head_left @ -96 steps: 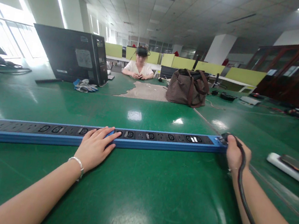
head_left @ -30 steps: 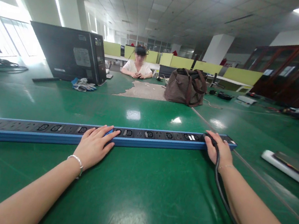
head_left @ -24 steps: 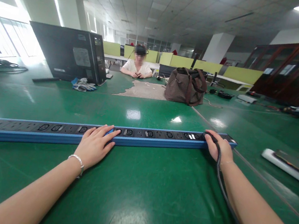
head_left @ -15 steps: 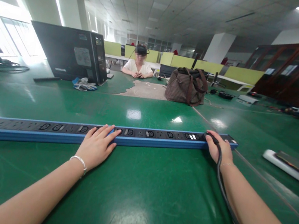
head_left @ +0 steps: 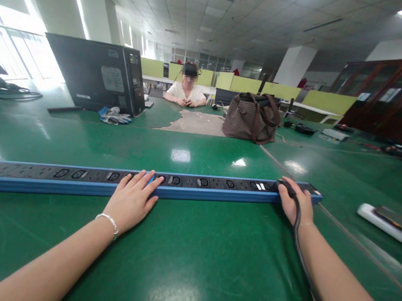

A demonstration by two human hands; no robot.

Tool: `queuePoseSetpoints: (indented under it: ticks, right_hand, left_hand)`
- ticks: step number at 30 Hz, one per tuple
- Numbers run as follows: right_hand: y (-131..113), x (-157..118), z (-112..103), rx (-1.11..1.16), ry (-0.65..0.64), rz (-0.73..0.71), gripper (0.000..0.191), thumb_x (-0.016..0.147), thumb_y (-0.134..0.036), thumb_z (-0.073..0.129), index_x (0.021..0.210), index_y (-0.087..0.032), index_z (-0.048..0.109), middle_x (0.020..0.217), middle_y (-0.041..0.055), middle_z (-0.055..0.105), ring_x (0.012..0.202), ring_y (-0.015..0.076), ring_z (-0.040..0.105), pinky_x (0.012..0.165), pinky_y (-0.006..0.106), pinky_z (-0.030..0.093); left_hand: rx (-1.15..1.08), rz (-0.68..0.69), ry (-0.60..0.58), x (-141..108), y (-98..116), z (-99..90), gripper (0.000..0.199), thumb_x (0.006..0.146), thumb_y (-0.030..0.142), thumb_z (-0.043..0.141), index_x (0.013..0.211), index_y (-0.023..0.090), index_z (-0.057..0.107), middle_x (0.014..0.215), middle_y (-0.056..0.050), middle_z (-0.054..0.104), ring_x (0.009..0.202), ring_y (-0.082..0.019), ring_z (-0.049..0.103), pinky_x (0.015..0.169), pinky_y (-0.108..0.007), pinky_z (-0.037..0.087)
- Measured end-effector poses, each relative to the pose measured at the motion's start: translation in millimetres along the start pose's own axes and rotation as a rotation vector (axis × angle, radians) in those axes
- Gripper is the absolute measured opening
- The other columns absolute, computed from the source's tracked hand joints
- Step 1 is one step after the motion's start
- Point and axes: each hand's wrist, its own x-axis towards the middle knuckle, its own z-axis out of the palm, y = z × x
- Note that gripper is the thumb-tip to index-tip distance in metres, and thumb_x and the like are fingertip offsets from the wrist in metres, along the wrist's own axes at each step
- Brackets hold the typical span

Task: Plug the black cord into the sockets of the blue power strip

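Green tabletop (head_left: 184, 255) spreads before me, a black computer case (head_left: 90, 77) at its far left with gloves (head_left: 115, 116) beside it. My blue power strip (head_left: 198, 191) runs from the left edge of view towards the right. My left hand (head_left: 132, 198) lies across it, fingers spread, grasping nothing. Further right and beyond stands a brown bag (head_left: 244, 119). My right hand (head_left: 297, 204) grips a black plug (head_left: 282, 184) at the strip's right end; I can't tell how far it's seated. Its cord (head_left: 298, 247) trails along my forearm.
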Motion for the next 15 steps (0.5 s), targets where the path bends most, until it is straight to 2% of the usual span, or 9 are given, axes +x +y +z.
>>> queuePoseSetpoints:
  ticks: [4,9,15]
  right_hand:
    - [4.1,2.4,0.5,-0.022,-0.027,-0.004,0.039,0.08,-0.049,0.041,0.097,-0.023,0.065,0.099,0.0075,0.069,0.101,0.0266,0.059,0.102,0.052,0.028]
    - [3.8,4.0,0.9,-0.013,-0.011,0.033,0.037,0.08,-0.048,0.042,0.092,-0.024,0.067,0.094,0.0064,0.07,0.099,0.0264,0.061,0.101,0.05,0.03]
    - [3.4,3.3,0.5,-0.029,0.03,0.051,0.038,0.078,-0.05,0.045,0.093,-0.025,0.069,0.092,0.0064,0.07,0.092,0.0278,0.061,0.087,0.044,0.044]
  left_hand:
    - [-0.017,-0.001,-0.001,0.0,0.1,0.0,0.047,0.087,0.035,0.043,0.133,0.028,0.043,0.141,-0.007,0.043,0.13,-0.026,0.038,0.105,-0.048,0.03]
    - [-0.009,-0.001,0.002,-0.1,-0.1,-0.4,0.046,0.087,0.035,0.042,0.133,0.027,0.044,0.141,-0.007,0.043,0.13,-0.026,0.038,0.105,-0.048,0.03]
    - [-0.018,-0.012,0.006,-0.4,0.4,0.4,0.046,0.087,0.034,0.043,0.133,0.028,0.044,0.141,-0.006,0.043,0.13,-0.026,0.038,0.105,-0.047,0.03]
